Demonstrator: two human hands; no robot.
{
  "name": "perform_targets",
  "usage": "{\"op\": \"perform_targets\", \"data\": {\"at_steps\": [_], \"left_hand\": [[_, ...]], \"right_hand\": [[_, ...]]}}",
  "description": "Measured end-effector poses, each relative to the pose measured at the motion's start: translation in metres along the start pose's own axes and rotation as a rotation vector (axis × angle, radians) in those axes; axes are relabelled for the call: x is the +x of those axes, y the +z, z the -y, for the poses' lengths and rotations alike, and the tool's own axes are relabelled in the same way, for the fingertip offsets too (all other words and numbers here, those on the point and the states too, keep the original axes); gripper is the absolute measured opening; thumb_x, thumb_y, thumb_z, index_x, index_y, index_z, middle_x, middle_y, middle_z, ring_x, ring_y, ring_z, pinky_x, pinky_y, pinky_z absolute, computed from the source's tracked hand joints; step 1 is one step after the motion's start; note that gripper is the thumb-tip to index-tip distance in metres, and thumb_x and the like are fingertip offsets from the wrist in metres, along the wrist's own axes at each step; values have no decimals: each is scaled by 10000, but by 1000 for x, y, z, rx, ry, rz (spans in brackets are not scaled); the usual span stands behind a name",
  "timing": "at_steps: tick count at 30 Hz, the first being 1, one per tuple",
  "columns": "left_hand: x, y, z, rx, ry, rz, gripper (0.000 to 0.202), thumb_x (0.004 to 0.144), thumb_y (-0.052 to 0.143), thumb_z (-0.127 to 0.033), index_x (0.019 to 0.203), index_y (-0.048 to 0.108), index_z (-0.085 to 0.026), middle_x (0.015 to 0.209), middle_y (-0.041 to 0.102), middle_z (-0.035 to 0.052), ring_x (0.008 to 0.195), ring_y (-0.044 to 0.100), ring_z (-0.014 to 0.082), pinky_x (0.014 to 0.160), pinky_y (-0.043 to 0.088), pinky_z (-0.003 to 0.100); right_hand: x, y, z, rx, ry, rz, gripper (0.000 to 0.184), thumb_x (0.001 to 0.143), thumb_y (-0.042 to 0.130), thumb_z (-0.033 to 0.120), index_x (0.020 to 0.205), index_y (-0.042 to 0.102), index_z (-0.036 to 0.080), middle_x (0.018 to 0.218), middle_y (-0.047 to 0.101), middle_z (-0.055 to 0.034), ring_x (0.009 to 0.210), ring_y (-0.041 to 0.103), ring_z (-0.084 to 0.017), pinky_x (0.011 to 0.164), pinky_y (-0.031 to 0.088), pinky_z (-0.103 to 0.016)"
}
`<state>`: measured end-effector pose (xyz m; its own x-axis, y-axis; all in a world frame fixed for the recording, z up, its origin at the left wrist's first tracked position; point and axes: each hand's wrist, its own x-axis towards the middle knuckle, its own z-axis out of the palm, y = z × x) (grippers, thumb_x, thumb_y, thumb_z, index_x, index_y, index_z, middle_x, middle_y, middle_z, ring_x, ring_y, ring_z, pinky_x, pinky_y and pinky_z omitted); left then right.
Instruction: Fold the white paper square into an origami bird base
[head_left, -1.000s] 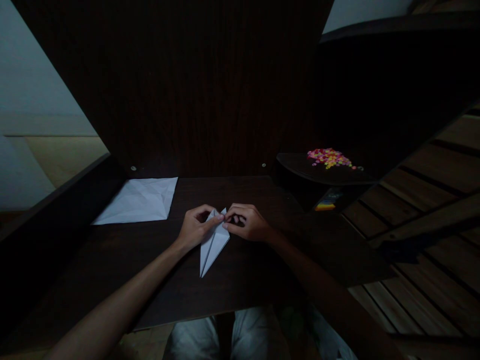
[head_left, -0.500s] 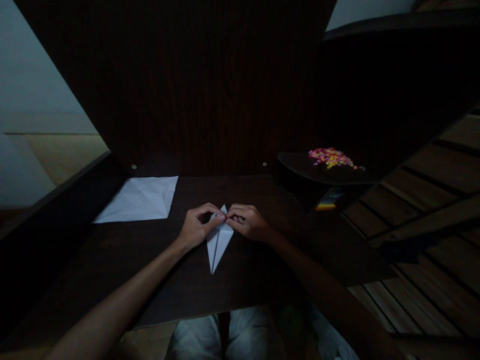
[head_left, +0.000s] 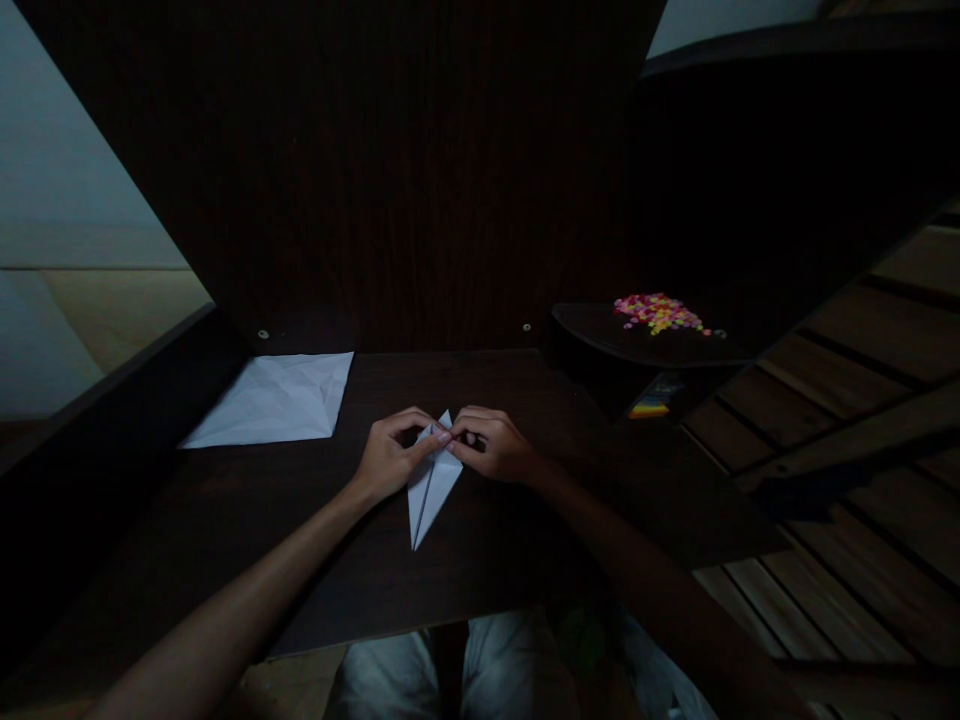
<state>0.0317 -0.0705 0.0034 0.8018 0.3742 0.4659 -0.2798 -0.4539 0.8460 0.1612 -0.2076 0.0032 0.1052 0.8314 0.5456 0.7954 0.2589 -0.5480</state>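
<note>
A piece of folded white paper (head_left: 435,492), narrow and kite-like with a slit down its middle, lies on the dark desk with its long points toward me. My left hand (head_left: 396,452) pinches its upper left part, the thumb lying across the paper. From the other side my right hand (head_left: 491,445) grips the upper right edge between thumb and fingers. Both sets of fingertips meet near the top, just below a small point that sticks up. The fingers hide the fold between them.
A creased white sheet (head_left: 277,400) lies at the desk's left, by a dark side panel (head_left: 112,400). On a rounded shelf (head_left: 585,325) at the right sits a heap of small colourful pieces (head_left: 660,313). Below it is a rainbow-striped item (head_left: 649,410). Wooden slats (head_left: 862,360) stand farther right.
The paper's lower points have swung slightly to the left. Both hands keep their pinch at the top, with small finger movements. The whole view has shifted a little.
</note>
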Motion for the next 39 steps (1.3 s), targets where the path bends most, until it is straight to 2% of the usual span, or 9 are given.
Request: {"op": "perform_targets", "data": {"at_steps": [6,10,13,18,28,33,39], "left_hand": [[0,1,-2,-1,-24,-6,153,730,733,-302,698,705,-155,741,679,51,708,629,173,676,489,276],[-1,0,-2,-28,-56,19,222,692,762,-317,827,715,-148,819,696,58,769,634,187,708,494,282],[0,-2,1,-44,-79,21,244,753,703,-356,884,718,-151,844,702,61,779,633,189,707,494,282],[1,-4,6,-12,-79,-22,202,788,670,-355,812,725,-163,786,696,43,732,626,173,674,487,265],[-3,1,5,77,-43,-54,161,775,693,-325,772,723,-167,726,679,30,679,610,157,640,469,259],[-2,0,4,66,-52,-18,184,774,690,-346,767,726,-166,701,665,30,653,596,154,603,458,254],[-1,-2,3,-6,-61,49,179,776,690,-339,778,732,-166,774,689,54,717,629,173,647,483,272]], "right_hand": [[0,1,-3,-11,-4,19,124,833,572,161,711,592,163,676,511,-2,625,482,-123,595,378,-245],[1,-2,-4,73,24,10,129,850,568,189,732,613,160,688,522,-3,629,484,-119,598,381,-242],[1,-5,-3,122,89,-12,156,853,577,228,717,610,159,683,522,2,608,472,-110,568,368,-234],[1,-9,-2,146,144,-43,171,844,587,254,704,596,156,661,502,15,569,440,-95,527,342,-222],[2,-1,-3,120,100,-109,199,881,564,298,744,603,159,675,511,10,564,430,-94,518,330,-227],[2,-1,-2,123,94,-95,233,895,550,316,731,604,160,673,515,6,579,442,-98,530,341,-231],[2,-3,0,128,98,-114,227,884,564,323,737,619,159,672,527,3,563,435,-96,510,335,-230]]}}
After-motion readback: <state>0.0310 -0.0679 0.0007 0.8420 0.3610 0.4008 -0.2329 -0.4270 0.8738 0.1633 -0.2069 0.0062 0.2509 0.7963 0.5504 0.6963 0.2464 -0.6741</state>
